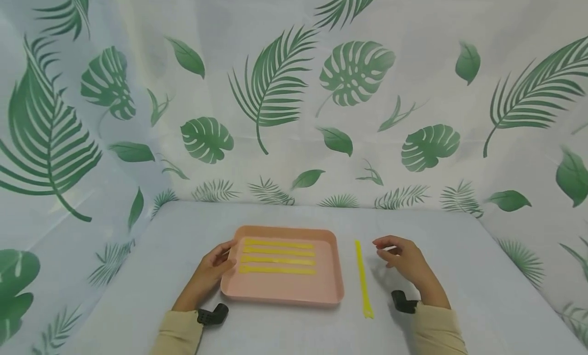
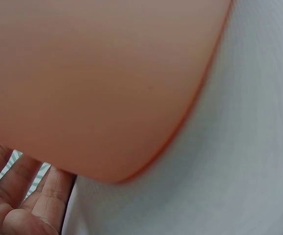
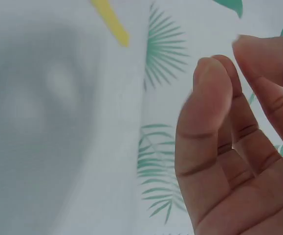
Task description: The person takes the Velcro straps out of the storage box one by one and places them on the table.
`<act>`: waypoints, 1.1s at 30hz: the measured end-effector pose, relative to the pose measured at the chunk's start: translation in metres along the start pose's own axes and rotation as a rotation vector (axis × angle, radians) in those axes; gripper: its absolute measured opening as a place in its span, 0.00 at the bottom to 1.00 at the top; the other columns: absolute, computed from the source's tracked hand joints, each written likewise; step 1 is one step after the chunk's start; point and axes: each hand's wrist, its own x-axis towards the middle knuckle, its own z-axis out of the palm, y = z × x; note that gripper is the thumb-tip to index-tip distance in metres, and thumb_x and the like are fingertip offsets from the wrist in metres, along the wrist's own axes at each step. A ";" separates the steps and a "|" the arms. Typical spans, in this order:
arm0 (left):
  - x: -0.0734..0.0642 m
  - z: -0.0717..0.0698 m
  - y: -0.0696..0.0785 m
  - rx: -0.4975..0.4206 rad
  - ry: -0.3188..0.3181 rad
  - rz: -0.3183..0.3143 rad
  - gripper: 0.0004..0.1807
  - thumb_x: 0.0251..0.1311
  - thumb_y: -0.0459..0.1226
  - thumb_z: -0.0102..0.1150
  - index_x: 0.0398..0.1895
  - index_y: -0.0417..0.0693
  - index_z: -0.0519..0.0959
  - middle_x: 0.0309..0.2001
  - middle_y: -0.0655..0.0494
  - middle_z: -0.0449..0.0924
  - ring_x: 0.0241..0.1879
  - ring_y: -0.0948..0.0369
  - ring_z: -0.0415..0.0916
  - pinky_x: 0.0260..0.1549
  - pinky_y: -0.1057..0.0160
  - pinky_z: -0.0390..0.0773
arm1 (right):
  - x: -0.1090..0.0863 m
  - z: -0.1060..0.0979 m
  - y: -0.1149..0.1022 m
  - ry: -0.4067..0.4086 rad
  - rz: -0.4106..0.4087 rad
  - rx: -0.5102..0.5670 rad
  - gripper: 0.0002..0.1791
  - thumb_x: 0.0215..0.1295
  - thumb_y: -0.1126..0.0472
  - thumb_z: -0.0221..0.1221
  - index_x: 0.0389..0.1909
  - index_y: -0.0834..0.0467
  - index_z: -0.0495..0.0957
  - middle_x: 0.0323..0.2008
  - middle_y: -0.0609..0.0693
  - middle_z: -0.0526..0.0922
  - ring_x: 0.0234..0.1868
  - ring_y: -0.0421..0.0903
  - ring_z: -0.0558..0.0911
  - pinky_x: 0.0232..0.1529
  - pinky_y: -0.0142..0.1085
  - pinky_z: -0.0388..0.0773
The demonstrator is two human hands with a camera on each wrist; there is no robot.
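A pink rectangular tray point(image 1: 285, 289) lies on the table, and several flat yellow strips point(image 1: 277, 261) are laid crosswise in it, one above another. My left hand point(image 1: 212, 267) grips the tray's left side, thumb at the rim. In the left wrist view, the fingers point(image 2: 19, 178) are partly hidden by the tray wall point(image 2: 107, 98). To the right of the tray a single yellow strip point(image 1: 363, 281) lies lengthwise on the table, its near end wider and notched. My right hand point(image 1: 406, 260) hovers just right of that strip, fingers loosely bent and holding nothing.
A pale cloth covers the table point(image 1: 294, 329). Behind it and along both sides hangs a white curtain point(image 1: 294, 105) printed with green leaves. Each wrist carries a black camera mount point(image 1: 213, 314), near beige sleeves point(image 1: 179, 332).
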 end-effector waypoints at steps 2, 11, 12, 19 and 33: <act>0.000 0.001 0.000 -0.007 0.004 0.002 0.33 0.76 0.28 0.58 0.81 0.35 0.65 0.80 0.32 0.63 0.79 0.37 0.61 0.63 0.67 0.75 | 0.003 -0.001 -0.002 0.002 -0.042 0.014 0.15 0.75 0.69 0.64 0.58 0.72 0.82 0.52 0.68 0.86 0.42 0.48 0.85 0.33 0.35 0.84; 0.001 0.003 -0.007 -0.043 -0.028 0.029 0.32 0.78 0.30 0.58 0.81 0.35 0.64 0.80 0.32 0.63 0.80 0.38 0.60 0.69 0.59 0.74 | 0.025 0.001 -0.015 -0.105 -0.154 0.188 0.17 0.76 0.70 0.62 0.60 0.73 0.80 0.47 0.60 0.87 0.40 0.45 0.85 0.37 0.34 0.86; 0.001 0.002 -0.008 -0.042 -0.030 0.032 0.32 0.78 0.30 0.58 0.81 0.34 0.64 0.80 0.32 0.63 0.80 0.38 0.60 0.68 0.60 0.75 | 0.027 0.002 -0.017 -0.127 -0.152 0.211 0.18 0.76 0.70 0.62 0.61 0.74 0.79 0.47 0.59 0.87 0.41 0.45 0.86 0.39 0.35 0.86; 0.002 -0.005 -0.002 -0.023 -0.033 0.054 0.32 0.78 0.31 0.58 0.81 0.33 0.64 0.80 0.31 0.63 0.80 0.37 0.60 0.71 0.58 0.72 | 0.044 0.007 -0.036 -0.254 -0.148 0.270 0.22 0.77 0.66 0.64 0.65 0.74 0.76 0.51 0.58 0.85 0.47 0.46 0.87 0.47 0.36 0.88; 0.008 -0.008 -0.005 -0.043 -0.041 0.048 0.31 0.79 0.30 0.57 0.81 0.33 0.64 0.80 0.32 0.63 0.80 0.38 0.61 0.71 0.58 0.73 | 0.070 0.046 -0.075 -0.503 -0.210 0.328 0.22 0.73 0.73 0.60 0.63 0.80 0.73 0.57 0.60 0.84 0.53 0.49 0.86 0.50 0.39 0.87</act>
